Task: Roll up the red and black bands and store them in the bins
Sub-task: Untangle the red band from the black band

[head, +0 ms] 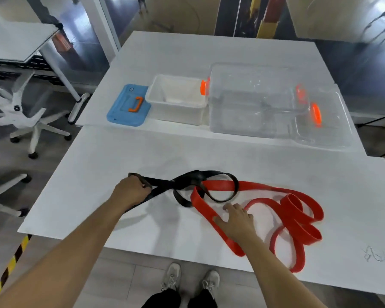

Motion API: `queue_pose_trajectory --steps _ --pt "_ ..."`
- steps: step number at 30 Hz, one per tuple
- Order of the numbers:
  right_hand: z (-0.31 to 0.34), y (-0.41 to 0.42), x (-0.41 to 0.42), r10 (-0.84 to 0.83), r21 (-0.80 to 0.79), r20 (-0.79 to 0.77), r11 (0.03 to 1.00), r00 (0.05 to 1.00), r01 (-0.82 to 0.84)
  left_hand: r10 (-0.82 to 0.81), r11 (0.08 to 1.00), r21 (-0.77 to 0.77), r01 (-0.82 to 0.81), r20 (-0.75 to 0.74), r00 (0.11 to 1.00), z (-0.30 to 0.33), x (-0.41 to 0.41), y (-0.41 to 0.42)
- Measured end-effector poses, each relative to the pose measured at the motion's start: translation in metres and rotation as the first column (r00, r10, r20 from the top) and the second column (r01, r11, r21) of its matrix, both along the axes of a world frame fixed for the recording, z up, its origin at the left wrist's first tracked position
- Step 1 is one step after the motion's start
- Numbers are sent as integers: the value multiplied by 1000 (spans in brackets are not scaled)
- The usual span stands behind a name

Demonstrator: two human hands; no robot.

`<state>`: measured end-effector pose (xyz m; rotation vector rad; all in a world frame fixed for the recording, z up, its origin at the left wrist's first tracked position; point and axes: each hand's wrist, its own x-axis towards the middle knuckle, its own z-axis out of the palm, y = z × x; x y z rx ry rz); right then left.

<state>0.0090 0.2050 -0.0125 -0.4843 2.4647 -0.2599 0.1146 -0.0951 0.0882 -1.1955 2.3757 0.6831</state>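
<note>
A black band (pixel 209 175) lies looped on the white table, its left end gripped in my left hand (pixel 131 191). A long red band (pixel 298 210) sprawls in loose loops to the right and is threaded through the black loop. My right hand (pixel 237 222) rests flat, fingers apart, on the red band's near strip. A white bin (pixel 176 105) and a clear bin (pixel 253 121) with orange latches stand at the back of the table.
A blue lid (pixel 120 112) with an orange handle lies left of the white bin. A clear lid (pixel 333 130) leans at the clear bin's right. An office chair (pixel 31 121) stands left of the table. My shoes (pixel 171 278) show below the table's front edge.
</note>
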Motion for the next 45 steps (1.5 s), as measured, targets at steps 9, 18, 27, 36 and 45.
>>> queue_pose_trajectory --steps 9,18,27,36,45 --pt "-28 4 11 148 217 -53 967 988 -134 -430 897 -146 417 -72 900 -63 -63 57" --pt "-35 67 -31 -150 243 -135 953 979 180 -458 876 -88 473 152 876 -126 -89 47" --pt "-28 29 -2 120 48 -173 992 978 -113 -353 927 -184 327 -127 927 -135 -91 42" --pt "-35 12 -1 209 111 -129 974 969 -196 122 974 -120 -190 -428 895 -87 -77 21" --pt "-16 19 -53 -41 123 -300 989 953 81 344 925 25 -380 -484 805 -61 -49 -8"
